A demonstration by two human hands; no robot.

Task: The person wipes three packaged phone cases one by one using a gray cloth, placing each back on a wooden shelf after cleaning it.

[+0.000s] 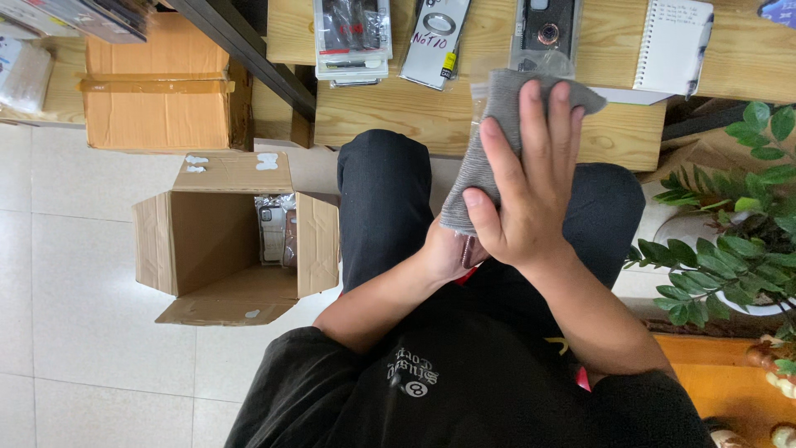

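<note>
Right hand (531,195) flat, fingers spread on grey cloth (489,141), left hand (448,253) gripping beneath

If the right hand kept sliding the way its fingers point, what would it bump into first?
The right hand lies flat on a grey cloth, fingers pointing toward the wooden table. Straight on, it would probably meet the packaged phone case lying there first, though depth is hard to judge.

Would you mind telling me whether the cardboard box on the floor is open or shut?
Open. The cardboard box lies with all its flaps folded outward, and clear packaged items show inside at the back.
</note>
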